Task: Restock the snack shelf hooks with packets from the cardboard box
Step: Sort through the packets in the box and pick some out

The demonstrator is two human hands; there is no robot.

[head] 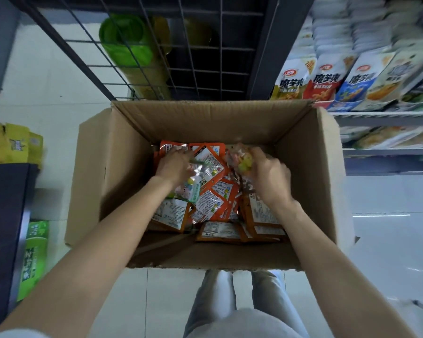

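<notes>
Packets [213, 191] lie loose in cardboard box [205, 123] on floor. Gathering step: left hand [175, 164] rests on pile, grip unclear; right hand [266, 176] clutches see-through packet [242, 159]. Next: lift toward hooks.

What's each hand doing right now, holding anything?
Left hand: down in the cardboard box, resting on the orange packets; grip blurred, cannot tell.
Right hand: fingers curled round a clear candy packet.

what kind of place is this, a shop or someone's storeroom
Most likely a small shop aisle: shelves lined with rows of snack packets, a wire display rack, and an open cardboard box of orange packets on the tiled floor.
</notes>
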